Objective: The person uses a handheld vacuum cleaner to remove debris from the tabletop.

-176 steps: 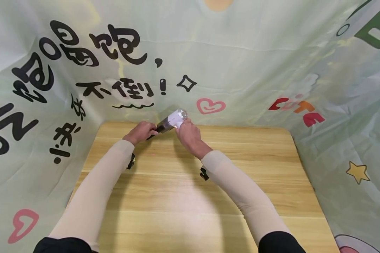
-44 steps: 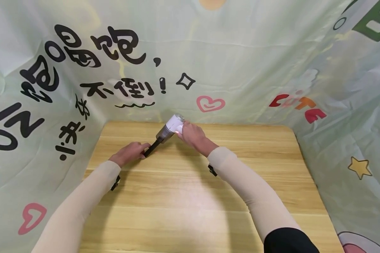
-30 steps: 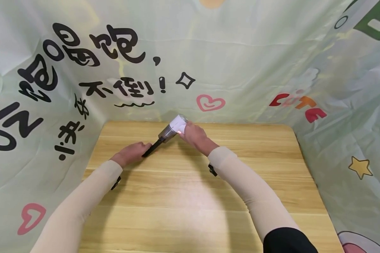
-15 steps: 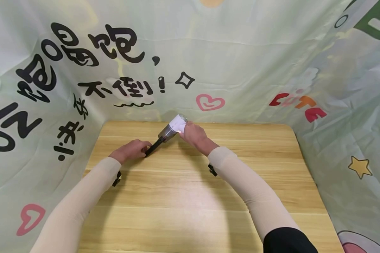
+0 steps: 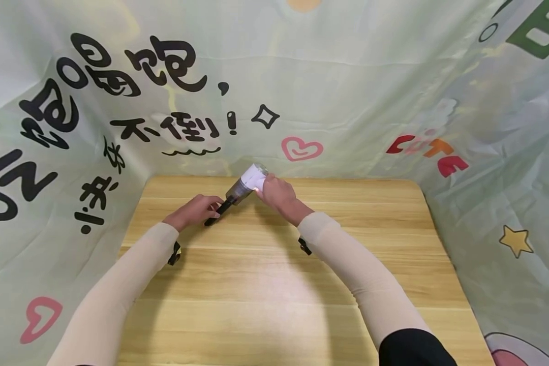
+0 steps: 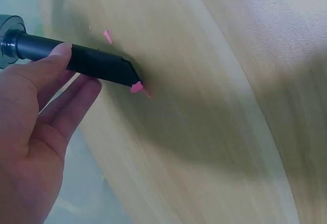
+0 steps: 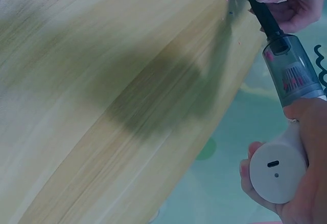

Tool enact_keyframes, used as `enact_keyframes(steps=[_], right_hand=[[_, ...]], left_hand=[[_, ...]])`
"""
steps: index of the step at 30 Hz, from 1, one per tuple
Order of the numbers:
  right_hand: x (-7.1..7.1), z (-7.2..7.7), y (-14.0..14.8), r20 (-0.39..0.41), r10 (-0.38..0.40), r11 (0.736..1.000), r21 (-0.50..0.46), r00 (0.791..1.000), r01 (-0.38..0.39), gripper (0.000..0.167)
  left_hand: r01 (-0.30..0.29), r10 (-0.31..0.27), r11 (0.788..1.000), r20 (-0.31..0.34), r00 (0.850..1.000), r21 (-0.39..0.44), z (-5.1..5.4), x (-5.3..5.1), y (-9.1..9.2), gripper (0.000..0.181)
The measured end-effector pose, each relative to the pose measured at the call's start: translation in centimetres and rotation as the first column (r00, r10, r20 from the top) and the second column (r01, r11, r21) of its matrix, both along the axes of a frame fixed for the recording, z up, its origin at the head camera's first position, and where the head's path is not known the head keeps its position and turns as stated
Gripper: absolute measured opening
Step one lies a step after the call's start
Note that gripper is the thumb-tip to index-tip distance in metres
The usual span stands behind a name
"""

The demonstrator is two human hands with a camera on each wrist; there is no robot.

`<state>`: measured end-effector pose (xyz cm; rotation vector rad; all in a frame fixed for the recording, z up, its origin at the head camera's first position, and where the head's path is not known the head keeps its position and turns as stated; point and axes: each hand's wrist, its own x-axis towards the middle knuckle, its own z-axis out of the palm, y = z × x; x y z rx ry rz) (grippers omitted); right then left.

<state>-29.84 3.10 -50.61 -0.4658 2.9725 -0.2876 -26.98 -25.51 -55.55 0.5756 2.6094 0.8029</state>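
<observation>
My right hand [image 5: 281, 194] grips the white handle of a small handheld vacuum cleaner [image 5: 252, 178] near the table's back edge. A clear dust cup [image 7: 294, 73] with pink bits inside makes up its front part. From the cup a slim black nozzle [image 6: 99, 60] slants down towards the tabletop. Between thumb and fingers, my left hand [image 5: 195, 210] pinches this nozzle partway along. At the nozzle's slanted mouth lies a pink scrap [image 6: 136, 86]; another pink scrap [image 6: 108, 36] is on the wood beside the nozzle.
The wooden table [image 5: 274, 284] is bordered at the back and sides by a printed pale-green cloth [image 5: 347, 101]. The cloth stands close behind the vacuum cleaner. Tiny specks lie near the nozzle in the right wrist view.
Since the earliest frame, my left hand and the nozzle have come forward and left. In the last second, that hand has slid up the nozzle towards the cup, uncovering its tip.
</observation>
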Motion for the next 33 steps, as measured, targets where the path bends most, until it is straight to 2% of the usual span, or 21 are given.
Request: enact_keyframes(steps=[3,7,10,20,28,33], right_hand=[[0.0,0.1,-0.2,-0.016,-0.001,1.000,0.005,1.000,0.001,0.056],[0.0,0.5,-0.5,-0.058,0.026,0.999,0.033,0.998,-0.024,0.056],[0.0,0.7,-0.8,-0.086,0.047,0.998,0.049,0.995,-0.043,0.055],[0.0,1.0,-1.1,-0.175,0.083,0.995,0.074,0.981,-0.070,0.053],[0.1,1.1,-0.9,-0.245,0.113,0.991,0.095,0.963,-0.092,0.053],[0.0,1.3,-0.6,-0.270,0.129,0.988,0.116,0.954,-0.101,0.052]], left_hand=[[-0.023,0.023,1.000,0.012,1.000,0.017,0.4,0.0,0.1,0.043],[-0.045,0.046,0.999,-0.004,0.999,0.026,0.6,-0.1,0.1,0.042],[-0.058,0.059,0.998,-0.024,0.998,0.024,0.5,-0.2,0.0,0.040],[-0.097,0.098,0.993,-0.010,0.995,0.063,0.3,-0.6,-0.1,0.034],[-0.122,0.128,0.989,-0.068,0.989,0.082,0.1,-0.8,0.1,0.031],[-0.141,0.148,0.986,-0.082,0.986,0.088,0.0,-1.0,0.5,0.027]])
